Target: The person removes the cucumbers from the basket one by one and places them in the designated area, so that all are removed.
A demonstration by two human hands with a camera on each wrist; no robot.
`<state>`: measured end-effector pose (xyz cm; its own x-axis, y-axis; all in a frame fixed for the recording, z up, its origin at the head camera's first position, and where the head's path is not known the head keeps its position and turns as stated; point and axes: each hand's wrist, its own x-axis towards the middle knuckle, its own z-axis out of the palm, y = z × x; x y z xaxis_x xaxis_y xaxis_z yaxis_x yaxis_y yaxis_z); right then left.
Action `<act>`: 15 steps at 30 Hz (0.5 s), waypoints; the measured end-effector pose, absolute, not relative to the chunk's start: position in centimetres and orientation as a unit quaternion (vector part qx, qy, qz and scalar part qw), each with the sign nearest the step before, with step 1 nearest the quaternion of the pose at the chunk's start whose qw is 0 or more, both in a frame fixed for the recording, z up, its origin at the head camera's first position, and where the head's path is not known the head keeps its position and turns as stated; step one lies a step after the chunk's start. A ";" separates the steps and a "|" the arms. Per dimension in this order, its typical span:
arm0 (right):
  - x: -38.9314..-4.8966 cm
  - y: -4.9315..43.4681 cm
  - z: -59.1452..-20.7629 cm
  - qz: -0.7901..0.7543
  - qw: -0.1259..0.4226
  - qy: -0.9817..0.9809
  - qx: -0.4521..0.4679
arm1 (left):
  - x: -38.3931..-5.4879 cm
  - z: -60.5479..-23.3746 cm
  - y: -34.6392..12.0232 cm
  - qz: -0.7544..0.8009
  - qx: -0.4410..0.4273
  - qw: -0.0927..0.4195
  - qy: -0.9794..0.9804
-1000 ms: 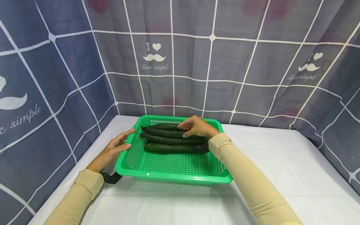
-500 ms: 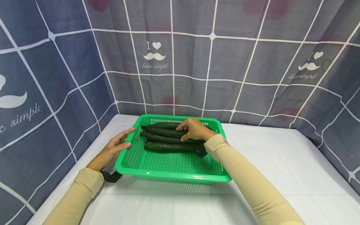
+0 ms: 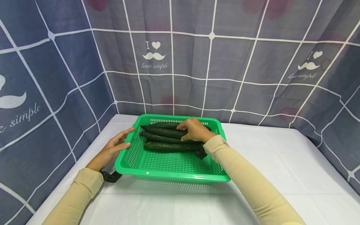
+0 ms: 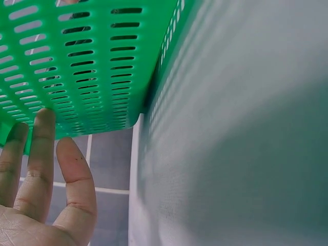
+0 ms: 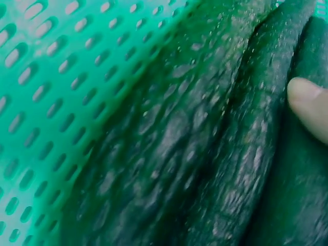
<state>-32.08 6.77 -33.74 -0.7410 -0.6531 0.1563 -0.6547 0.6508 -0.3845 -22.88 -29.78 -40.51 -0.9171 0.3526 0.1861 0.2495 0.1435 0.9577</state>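
Observation:
Several dark green, bumpy cucumbers lie side by side in a green perforated plastic basket (image 3: 174, 175). My right hand (image 3: 196, 130) reaches in over them and grips one cucumber (image 3: 163, 131) near its middle, thumb on the near side and fingers on the far side. Its thumb (image 5: 310, 100) shows against that cucumber in the right wrist view. Two others, the front cucumber (image 3: 166, 147) and the one behind it (image 3: 157, 137), lie nearer me; a back cucumber (image 3: 166, 125) is partly covered by the hand. My left hand (image 3: 111, 150) rests at the basket's left rim, its fingers extended along the outer wall (image 4: 97, 66).
The basket stands on a white-covered table (image 3: 270, 162). A grey-blue checked curtain (image 3: 191, 56) rises behind the table and on both sides. Black wrist mounts sit at both wrists; the right mount (image 3: 201, 153) hangs inside the basket beside the front cucumber.
My right hand has lowered and shifted slightly left and nearer, its fingers now around a cucumber. The left hand and the basket stay in place.

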 end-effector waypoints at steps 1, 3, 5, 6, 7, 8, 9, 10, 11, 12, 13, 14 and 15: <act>-32.0 6.7 -33.7 0.210 0.001 -0.910 0.356 | -22.9 -40.5 -29.8 0.623 0.200 0.041 0.755; -31.9 6.6 -33.7 0.203 0.001 -0.914 0.352 | -22.9 -40.5 -29.7 0.623 0.199 0.041 0.755; -31.8 6.5 -33.8 0.193 0.008 -0.918 0.347 | -22.9 -40.5 -29.7 0.624 0.198 0.042 0.754; -31.7 6.4 -33.9 0.188 0.012 -0.920 0.344 | -22.9 -40.5 -29.7 0.625 0.198 0.042 0.754; -31.7 6.3 -33.9 0.183 0.018 -0.922 0.341 | -22.9 -40.5 -29.7 0.626 0.197 0.042 0.754; -31.6 6.2 -34.0 0.177 0.025 -0.924 0.337 | -22.9 -40.5 -29.7 0.626 0.196 0.043 0.753; -31.5 6.1 -34.1 0.173 0.031 -0.926 0.333 | -22.9 -40.5 -29.7 0.627 0.196 0.043 0.753; -31.5 6.0 -34.2 0.169 0.036 -0.928 0.329 | -22.9 -40.5 -29.6 0.628 0.196 0.043 0.752; -31.4 6.0 -34.3 0.166 0.040 -0.930 0.326 | -22.9 -40.5 -29.6 0.629 0.196 0.043 0.751; -31.4 6.0 -34.3 0.165 0.044 -0.930 0.324 | -22.8 -40.5 -29.6 0.630 0.197 0.043 0.750; -31.5 6.0 -34.4 0.168 0.047 -0.931 0.322 | -22.8 -40.5 -29.6 0.630 0.198 0.043 0.750; -31.5 6.0 -34.5 0.174 0.049 -0.930 0.321 | -22.9 -40.5 -29.6 0.630 0.199 0.043 0.750; -31.5 6.1 -34.5 0.183 0.049 -0.928 0.320 | -22.9 -40.5 -29.5 0.630 0.200 0.043 0.750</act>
<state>-31.54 6.14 -34.51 -0.7902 -0.5762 0.2086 -0.6123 0.7277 -0.3091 -22.86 -29.54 -40.50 -0.9166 0.3530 0.1876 0.2457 0.1273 0.9609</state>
